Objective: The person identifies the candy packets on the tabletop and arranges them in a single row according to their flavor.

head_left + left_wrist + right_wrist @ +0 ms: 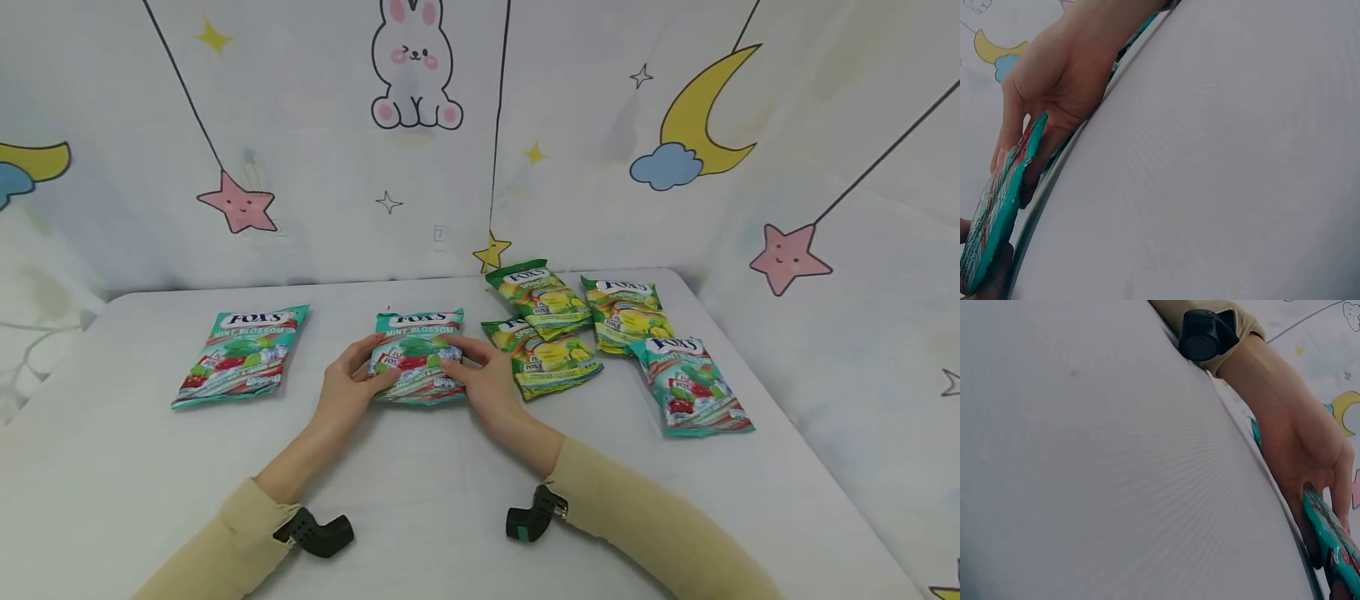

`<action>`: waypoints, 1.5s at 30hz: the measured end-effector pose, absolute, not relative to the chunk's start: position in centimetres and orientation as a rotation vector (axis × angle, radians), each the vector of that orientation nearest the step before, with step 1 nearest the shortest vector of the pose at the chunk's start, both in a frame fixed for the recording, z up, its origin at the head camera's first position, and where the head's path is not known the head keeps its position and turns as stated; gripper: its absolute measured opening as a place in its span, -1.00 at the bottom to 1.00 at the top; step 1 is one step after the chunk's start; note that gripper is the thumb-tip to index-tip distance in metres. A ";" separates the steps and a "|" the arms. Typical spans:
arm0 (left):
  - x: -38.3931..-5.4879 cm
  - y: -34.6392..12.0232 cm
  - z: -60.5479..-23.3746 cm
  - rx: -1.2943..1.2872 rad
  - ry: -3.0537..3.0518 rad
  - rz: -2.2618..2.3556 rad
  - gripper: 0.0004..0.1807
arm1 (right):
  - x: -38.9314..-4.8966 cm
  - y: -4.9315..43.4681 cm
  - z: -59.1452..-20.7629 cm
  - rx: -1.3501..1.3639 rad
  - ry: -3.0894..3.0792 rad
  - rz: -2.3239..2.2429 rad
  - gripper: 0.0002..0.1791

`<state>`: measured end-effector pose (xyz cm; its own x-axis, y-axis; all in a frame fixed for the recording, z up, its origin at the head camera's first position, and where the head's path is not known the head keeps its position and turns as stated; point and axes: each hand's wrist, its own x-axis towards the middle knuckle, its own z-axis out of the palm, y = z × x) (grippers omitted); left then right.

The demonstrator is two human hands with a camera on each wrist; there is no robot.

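Observation:
A teal Fox's Mint Blossom candy bag (416, 354) is held between both hands near the middle of the table. My left hand (348, 379) grips its left side, thumb on the front and the other fingers around the edge. On the right side my right hand (491, 383) grips it the same way. In the left wrist view the candy bag (999, 209) is seen edge-on, with the left hand (1063, 78) around its near end. The right wrist view shows the right hand (1304, 447) with the bag's teal edge (1329, 531) between thumb and fingers.
Another mint candy bag (242, 354) lies at the left. Right of the hands are yellow-green candy bags, one (551, 362) under another (542, 300), plus a third (628, 317). A further mint bag (693, 387) lies near the table's right edge. A patterned cloth (322, 167) hangs behind.

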<state>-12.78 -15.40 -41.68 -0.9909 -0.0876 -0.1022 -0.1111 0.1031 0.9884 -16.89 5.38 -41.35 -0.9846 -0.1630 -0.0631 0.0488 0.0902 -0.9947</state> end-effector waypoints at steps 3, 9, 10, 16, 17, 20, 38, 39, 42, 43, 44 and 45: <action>-12.6 -15.9 -41.7 -0.216 2.337 2.070 -0.31 | -17.1 4.9 -41.5 -0.131 2.206 -2.001 -0.63; -12.2 -17.0 -41.4 -0.238 2.338 2.060 -0.29 | -17.2 3.7 -41.6 -0.127 2.188 -1.990 -0.64; -12.1 -17.2 -41.3 -0.246 2.333 2.063 -0.28 | -17.2 3.4 -41.5 -0.124 2.179 -1.994 -0.64; -11.7 -18.8 -40.8 -0.285 2.391 2.011 -0.28 | -17.3 1.3 -41.6 -0.099 2.156 -1.997 -0.66; -11.7 -19.0 -40.7 -0.283 2.407 1.998 -0.29 | -17.3 1.0 -41.6 -0.093 2.158 -1.991 -0.66; -11.8 -19.7 -40.5 -0.280 2.443 1.967 -0.30 | -17.4 0.1 -41.6 -0.076 2.161 -1.978 -0.66; -11.8 -22.0 -38.8 -0.139 2.712 1.532 -0.24 | -17.8 -3.5 -41.5 -0.084 2.096 -2.006 -0.61; -11.8 -22.0 -38.7 -0.139 2.721 1.516 -0.23 | -17.9 -3.7 -41.5 -0.087 2.096 -2.007 -0.62; -11.9 -22.1 -38.6 -0.146 2.748 1.469 -0.22 | -18.0 -4.2 -41.5 -0.095 2.111 -1.999 -0.61; -11.9 -22.2 -38.5 -0.154 2.754 1.456 -0.22 | -18.0 -4.4 -41.6 -0.097 2.114 -1.999 -0.61; -11.9 -22.2 -38.5 -0.163 2.759 1.444 -0.21 | -18.0 -4.6 -41.6 -0.101 2.112 -2.000 -0.61; -11.9 -22.3 -38.5 -0.172 2.766 1.432 -0.21 | -18.0 -4.8 -41.7 -0.104 2.112 -2.001 -0.61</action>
<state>-11.93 -22.28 -38.50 -0.9937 -0.0877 -0.0704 -0.1081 0.5722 0.8130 -17.99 -4.76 -41.66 -0.9710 -0.2083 -0.1171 0.1057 0.0651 -0.9923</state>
